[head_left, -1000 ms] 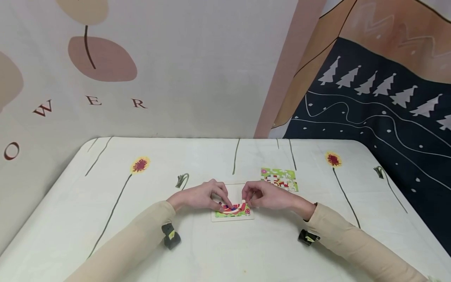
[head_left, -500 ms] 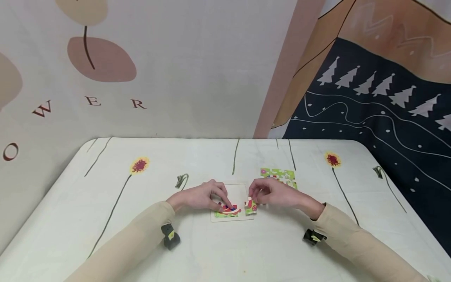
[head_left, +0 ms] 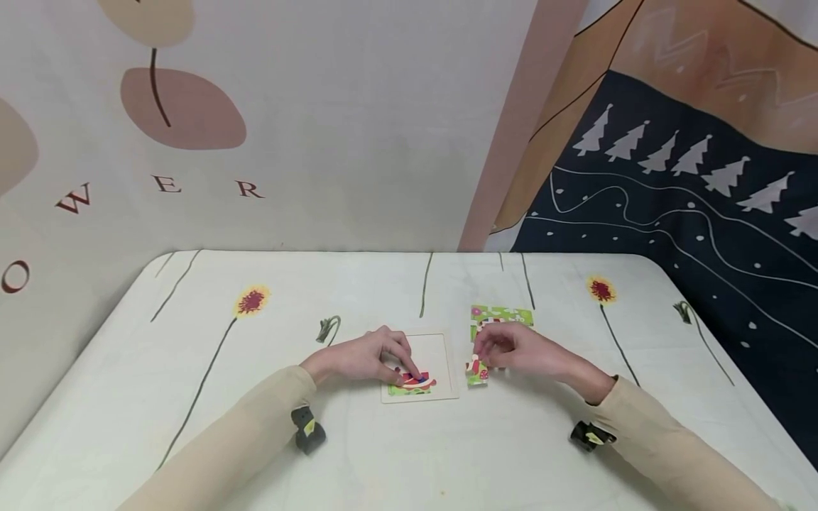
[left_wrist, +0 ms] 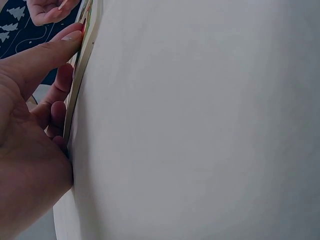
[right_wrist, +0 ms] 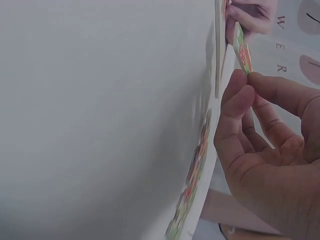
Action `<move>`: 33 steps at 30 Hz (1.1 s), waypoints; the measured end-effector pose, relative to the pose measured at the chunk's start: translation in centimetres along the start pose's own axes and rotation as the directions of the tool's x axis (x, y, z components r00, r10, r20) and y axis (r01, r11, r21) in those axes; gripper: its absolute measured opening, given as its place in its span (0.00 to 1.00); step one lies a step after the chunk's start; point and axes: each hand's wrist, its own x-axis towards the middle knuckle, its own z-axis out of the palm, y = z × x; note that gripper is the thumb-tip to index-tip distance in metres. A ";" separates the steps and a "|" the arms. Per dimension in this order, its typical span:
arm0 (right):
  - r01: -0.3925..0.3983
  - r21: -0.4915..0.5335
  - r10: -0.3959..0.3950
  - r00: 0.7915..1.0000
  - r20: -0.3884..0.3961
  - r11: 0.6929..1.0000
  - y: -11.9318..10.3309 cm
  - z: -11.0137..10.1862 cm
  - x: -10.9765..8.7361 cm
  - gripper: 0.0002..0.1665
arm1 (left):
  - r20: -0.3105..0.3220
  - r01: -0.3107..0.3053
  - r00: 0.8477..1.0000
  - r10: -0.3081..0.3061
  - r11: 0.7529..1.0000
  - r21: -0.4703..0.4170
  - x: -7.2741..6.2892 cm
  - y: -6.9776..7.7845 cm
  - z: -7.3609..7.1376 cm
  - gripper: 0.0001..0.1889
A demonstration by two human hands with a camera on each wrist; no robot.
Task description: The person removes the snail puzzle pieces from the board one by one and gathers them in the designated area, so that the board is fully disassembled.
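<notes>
My right hand [head_left: 527, 351] pinches a jigsaw piece [head_left: 476, 373] between thumb and fingertips, right of the puzzle tray [head_left: 431, 351]. The piece is green with red and a small mushroom, and in the right wrist view this jigsaw piece [right_wrist: 242, 54] is lifted off the table, on edge. My left hand [head_left: 363, 357] rests at the tray's left side, with fingertips on the joined jigsaw pieces [head_left: 418, 387] in its lower left part. In the left wrist view the left hand [left_wrist: 37, 95] lies along the tray's edge; its fingertips partly hide the pieces.
More joined green jigsaw pieces [head_left: 505, 313] lie behind the right hand, which partly covers them. The tablecloth [head_left: 255, 426] has printed flowers. A fabric wall [head_left: 358, 142] rises behind the table, and a dark tree-printed cloth [head_left: 639, 191] hangs at the right.
My right hand has moved right, carrying the jigsaw piece out of the tray's lower right area and past its right edge. The left hand has stayed on the pieces in the tray.
</notes>
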 end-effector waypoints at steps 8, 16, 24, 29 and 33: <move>-0.073 -0.015 0.072 0.996 -0.051 0.997 0.6 -1.1 -1.7 0.13 | 0.004 0.003 1.000 -0.003 1.000 0.002 0.0 0.0 0.0 0.11; -0.115 -0.037 0.111 0.989 -0.101 0.993 1.2 -2.3 -3.0 0.10 | -0.002 0.011 1.000 -0.011 1.000 0.010 -0.1 0.1 0.0 0.11; -0.123 -0.069 0.112 0.983 -0.145 0.990 2.0 -3.1 -4.0 0.09 | -0.003 0.018 1.000 -0.018 1.000 0.008 -0.2 0.1 0.0 0.11; -0.145 -0.083 0.129 0.976 -0.173 0.986 2.3 -3.5 -4.4 0.09 | -0.002 0.011 1.000 -0.011 1.000 0.015 -0.1 0.1 0.0 0.11; -0.161 -0.075 0.144 0.972 -0.188 0.984 2.5 -3.8 -4.6 0.09 | 0.003 0.015 1.000 -0.015 1.000 0.013 -0.1 0.1 0.0 0.11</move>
